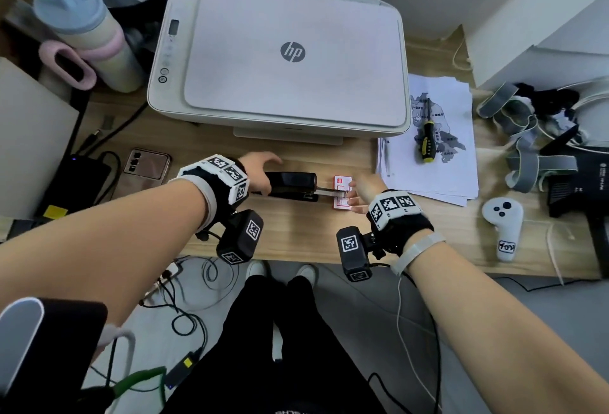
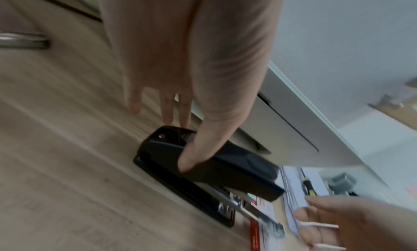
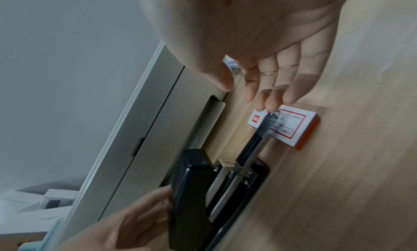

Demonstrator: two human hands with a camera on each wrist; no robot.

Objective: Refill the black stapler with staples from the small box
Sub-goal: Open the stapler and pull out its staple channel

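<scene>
The black stapler [image 1: 290, 183] [image 2: 237, 167] [image 3: 189, 192] lies on the wooden desk in front of the printer. Its metal staple tray [image 1: 329, 192] [image 3: 259, 135] sticks out to the right, over the small red-and-white staple box [image 1: 340, 181] [image 3: 293, 128] [image 2: 257, 237]. My left hand [image 1: 260, 173] [image 2: 187, 144] grips the stapler's rear, thumb on the near side and fingers behind it. My right hand [image 1: 357, 193] [image 3: 259, 94] reaches in from the right with fingers nearly straight. Its fingertips [image 3: 270, 105] touch the tray's outer end and the thumb stands apart.
A white printer [image 1: 280, 58] stands just behind the stapler. A phone [image 1: 146, 165] lies to the left. To the right are papers [image 1: 454, 163] with a screwdriver [image 1: 426, 140] on them, and a white controller [image 1: 502, 226]. The desk's front edge [image 1: 296, 257] runs just behind my wrists.
</scene>
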